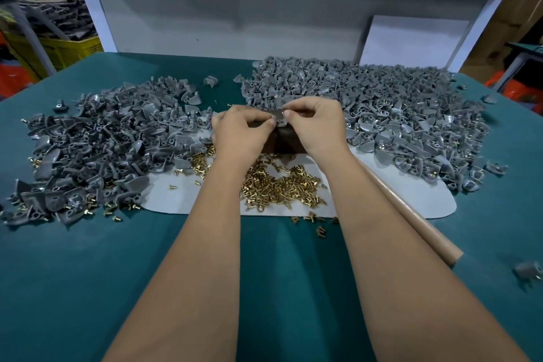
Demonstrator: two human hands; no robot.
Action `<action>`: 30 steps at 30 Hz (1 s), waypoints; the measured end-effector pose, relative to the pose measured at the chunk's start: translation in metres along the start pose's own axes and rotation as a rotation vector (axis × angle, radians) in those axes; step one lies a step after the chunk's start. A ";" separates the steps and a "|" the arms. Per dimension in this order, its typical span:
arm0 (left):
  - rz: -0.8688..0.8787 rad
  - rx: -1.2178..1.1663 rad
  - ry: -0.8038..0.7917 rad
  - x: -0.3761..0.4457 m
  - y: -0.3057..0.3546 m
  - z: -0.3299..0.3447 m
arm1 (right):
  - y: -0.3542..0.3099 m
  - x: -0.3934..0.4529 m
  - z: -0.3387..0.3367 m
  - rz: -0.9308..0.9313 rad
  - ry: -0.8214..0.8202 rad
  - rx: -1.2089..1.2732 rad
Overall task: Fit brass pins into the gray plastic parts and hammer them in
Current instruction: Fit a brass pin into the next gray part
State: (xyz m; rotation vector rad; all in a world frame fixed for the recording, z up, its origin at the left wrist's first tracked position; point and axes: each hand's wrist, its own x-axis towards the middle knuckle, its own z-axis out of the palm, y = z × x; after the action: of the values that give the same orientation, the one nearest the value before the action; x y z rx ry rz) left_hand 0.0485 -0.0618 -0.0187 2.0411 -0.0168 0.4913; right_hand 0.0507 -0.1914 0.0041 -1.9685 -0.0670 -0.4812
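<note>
Two heaps of gray plastic parts flank a dark block (283, 141) on the green table (88, 273): one heap (102, 141) left of the block, a larger one (382, 109) right of and behind it. Just left of the block's top the left hand (239, 134) pinches a gray part (279, 120), while the right hand (316, 123) pinches something tiny at that part, too small to identify. Loose brass pins (282, 185) lie just below the block on a pale mat (411, 194), and a wooden handle (411, 214) slants away to its lower right.
</note>
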 end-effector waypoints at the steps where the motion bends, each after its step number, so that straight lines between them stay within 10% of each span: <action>1: 0.001 -0.005 -0.005 0.000 0.000 -0.001 | 0.001 -0.001 0.000 -0.014 -0.012 -0.016; 30: 0.031 0.115 -0.008 -0.005 0.001 0.001 | -0.026 0.000 0.001 -0.044 -0.168 -0.595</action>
State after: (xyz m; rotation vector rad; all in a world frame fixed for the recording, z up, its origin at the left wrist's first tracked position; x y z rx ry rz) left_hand 0.0443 -0.0645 -0.0199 2.1579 -0.0251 0.5140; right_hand 0.0443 -0.1790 0.0259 -2.5944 -0.0796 -0.3895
